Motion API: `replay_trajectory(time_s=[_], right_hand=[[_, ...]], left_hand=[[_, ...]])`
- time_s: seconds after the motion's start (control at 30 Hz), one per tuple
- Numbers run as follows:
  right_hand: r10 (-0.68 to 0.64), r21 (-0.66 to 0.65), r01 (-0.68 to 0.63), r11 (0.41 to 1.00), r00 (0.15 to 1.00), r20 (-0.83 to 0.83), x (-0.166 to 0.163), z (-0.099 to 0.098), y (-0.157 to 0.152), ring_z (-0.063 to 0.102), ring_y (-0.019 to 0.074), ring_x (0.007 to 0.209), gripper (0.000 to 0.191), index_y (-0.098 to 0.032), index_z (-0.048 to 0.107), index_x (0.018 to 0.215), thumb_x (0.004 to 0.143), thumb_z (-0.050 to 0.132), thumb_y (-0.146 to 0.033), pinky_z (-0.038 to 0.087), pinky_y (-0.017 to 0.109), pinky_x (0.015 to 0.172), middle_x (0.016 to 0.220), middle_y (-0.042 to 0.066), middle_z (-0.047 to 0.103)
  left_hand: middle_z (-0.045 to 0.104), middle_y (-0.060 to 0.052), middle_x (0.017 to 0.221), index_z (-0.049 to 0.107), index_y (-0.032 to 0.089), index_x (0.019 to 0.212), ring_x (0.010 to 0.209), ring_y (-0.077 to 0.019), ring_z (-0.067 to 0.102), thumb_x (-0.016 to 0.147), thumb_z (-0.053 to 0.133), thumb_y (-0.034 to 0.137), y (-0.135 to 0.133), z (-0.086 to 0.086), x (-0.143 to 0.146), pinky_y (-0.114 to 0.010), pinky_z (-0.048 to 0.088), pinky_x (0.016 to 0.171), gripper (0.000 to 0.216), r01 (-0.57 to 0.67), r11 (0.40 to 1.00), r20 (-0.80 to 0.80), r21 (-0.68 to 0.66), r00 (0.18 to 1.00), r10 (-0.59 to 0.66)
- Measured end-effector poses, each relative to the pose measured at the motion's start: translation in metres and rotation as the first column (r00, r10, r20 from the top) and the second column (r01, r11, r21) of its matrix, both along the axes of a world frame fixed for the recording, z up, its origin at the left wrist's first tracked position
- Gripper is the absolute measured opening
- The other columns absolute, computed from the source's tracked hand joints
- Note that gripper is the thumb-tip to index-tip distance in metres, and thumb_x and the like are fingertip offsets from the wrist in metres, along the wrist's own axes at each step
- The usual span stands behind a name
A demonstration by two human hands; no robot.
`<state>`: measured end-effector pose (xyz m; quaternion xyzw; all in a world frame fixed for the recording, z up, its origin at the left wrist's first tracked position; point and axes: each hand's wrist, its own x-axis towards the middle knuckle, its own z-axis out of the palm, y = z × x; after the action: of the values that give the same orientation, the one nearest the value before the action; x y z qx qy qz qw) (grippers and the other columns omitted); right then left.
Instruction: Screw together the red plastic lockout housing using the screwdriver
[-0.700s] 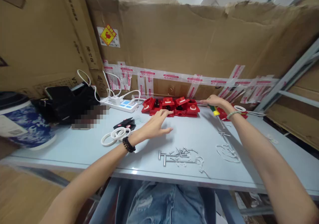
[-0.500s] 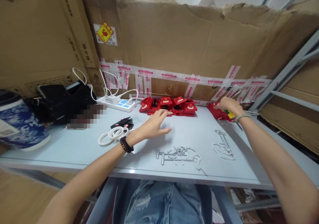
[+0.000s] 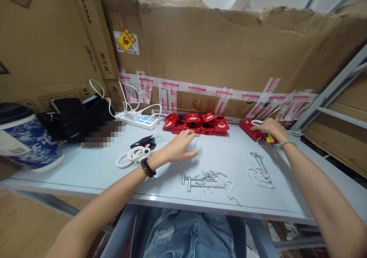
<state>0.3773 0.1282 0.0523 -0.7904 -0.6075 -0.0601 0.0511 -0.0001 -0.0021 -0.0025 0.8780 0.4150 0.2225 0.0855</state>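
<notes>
Red cases (image 3: 211, 131) stood just beyond your spread left hand (image 3: 178, 147). Your right hand (image 3: 272, 128) curled around a yellow-green screwdriver (image 3: 269, 138), over a red part (image 3: 249, 128); whether it pinched that part too, I couldn't tell. Screws (image 3: 211, 175) lay nearer you.

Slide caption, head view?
Right hand at a red part and yellow-handled tool, left hand spread near clustered red pieces, loose screws nearby.
</notes>
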Motion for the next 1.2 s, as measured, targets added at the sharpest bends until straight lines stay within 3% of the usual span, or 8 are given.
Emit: replay_trajectory(time_s=[0.1, 0.27, 0.43, 0.6, 0.83, 0.93, 1.07, 1.2], right_hand=[[-0.059, -0.009, 0.059, 0.998, 0.997, -0.039, -0.004, 0.011, -0.006, 0.060, 0.0332, 0.088, 0.062, -0.002, 0.065, 0.097, 0.067, 0.067, -0.056, 0.035, 0.036, 0.059, 0.093, 0.029, 0.063], [-0.007, 0.025, 0.010, 1.000, 0.991, -0.130, -0.014, 0.040, -0.034, 0.059, 0.0293, 0.082, 0.057, -0.005, 0.066, 0.089, 0.071, 0.060, -0.059, 0.037, 0.036, 0.061, 0.091, 0.024, 0.065], [0.252, 0.094, -0.235, 0.968, 0.914, -0.317, -0.039, 0.059, -0.078, 0.060, 0.0208, 0.081, 0.061, -0.017, 0.064, 0.108, 0.065, 0.066, -0.061, 0.043, 0.030, 0.064, 0.097, 0.009, 0.068], [0.559, 0.070, -0.590, 0.804, 0.710, -0.430, -0.085, 0.051, -0.101, 0.062, 0.0226, 0.088, 0.055, -0.022, 0.066, 0.104, 0.061, 0.072, -0.056, 0.047, 0.033, 0.074, 0.104, 0.006, 0.069], [0.744, 0.054, -0.800, 0.598, 0.529, -0.408, -0.155, 0.030, -0.119, 0.064, 0.0212, 0.087, 0.048, -0.019, 0.065, 0.101, 0.063, 0.073, -0.048, 0.048, 0.032, 0.074, 0.101, 0.005, 0.070], [0.780, 0.071, -0.839, 0.539, 0.466, -0.417, -0.172, 0.024, -0.123, 0.064, 0.0211, 0.087, 0.054, -0.020, 0.064, 0.107, 0.062, 0.073, -0.048, 0.048, 0.032, 0.074, 0.101, 0.005, 0.070], [0.795, 0.150, -0.827, 0.542, 0.447, -0.410, -0.175, 0.026, -0.123, 0.063, 0.0208, 0.088, 0.050, -0.020, 0.065, 0.102, 0.064, 0.072, -0.052, 0.048, 0.032, 0.076, 0.102, 0.005, 0.069], [0.757, 0.429, -0.628, 0.650, 0.483, -0.441, -0.159, 0.034, -0.119, 0.062, 0.0170, 0.076, 0.038, -0.019, 0.067, 0.092, 0.069, 0.068, -0.049, 0.047, 0.030, 0.069, 0.085, 0.004, 0.068]], left_hand=[[0.046, -0.014, 0.131, 0.041, 0.020, 0.130, 0.120, -0.0313, 0.046, 0.084, 0.057, 0.039, 0.000, 0.001, 0.000, -0.050, 0.040, 0.099, 0.052, -0.010, 1.000, -0.024, 0.000, 1.000, 0.010], [0.046, -0.014, 0.132, 0.042, 0.020, 0.129, 0.121, -0.0310, 0.045, 0.085, 0.057, 0.038, -0.002, 0.004, 0.000, -0.049, 0.041, 0.099, 0.050, -0.001, 1.000, -0.025, 0.002, 1.000, 0.001], [0.044, -0.012, 0.135, 0.038, 0.024, 0.132, 0.124, -0.0292, 0.045, 0.087, 0.056, 0.038, -0.007, 0.010, 0.001, -0.049, 0.040, 0.103, 0.050, -0.007, 0.999, 0.073, 0.036, 0.997, 0.004], [0.038, -0.011, 0.143, 0.027, 0.028, 0.139, 0.131, -0.0286, 0.039, 0.085, 0.061, 0.039, -0.009, 0.016, 0.002, -0.049, 0.034, 0.109, 0.065, 0.019, 0.995, 0.204, 0.093, 0.978, -0.038], [0.032, -0.011, 0.149, 0.024, 0.029, 0.142, 0.137, -0.0326, 0.032, 0.073, 0.071, 0.051, -0.009, 0.017, 0.003, -0.052, 0.030, 0.112, 0.087, 0.089, 0.991, 0.216, 0.102, 0.970, -0.110], [0.037, -0.011, 0.147, 0.026, 0.028, 0.141, 0.131, -0.0331, 0.041, 0.070, 0.073, 0.050, -0.008, 0.019, 0.001, -0.050, 0.036, 0.106, 0.088, 0.113, 0.993, 0.196, 0.044, 0.973, -0.119], [0.046, -0.010, 0.141, 0.026, 0.026, 0.141, 0.119, -0.0301, 0.053, 0.070, 0.073, 0.044, -0.002, 0.019, -0.006, -0.043, 0.043, 0.099, 0.086, 0.136, 0.988, 0.179, -0.069, 0.976, -0.122], [0.043, -0.012, 0.143, 0.028, 0.022, 0.141, 0.125, -0.0309, 0.047, 0.067, 0.075, 0.039, 0.009, 0.010, -0.014, -0.042, 0.039, 0.103, 0.089, 0.123, 0.988, 0.100, -0.088, 0.988, -0.114]])
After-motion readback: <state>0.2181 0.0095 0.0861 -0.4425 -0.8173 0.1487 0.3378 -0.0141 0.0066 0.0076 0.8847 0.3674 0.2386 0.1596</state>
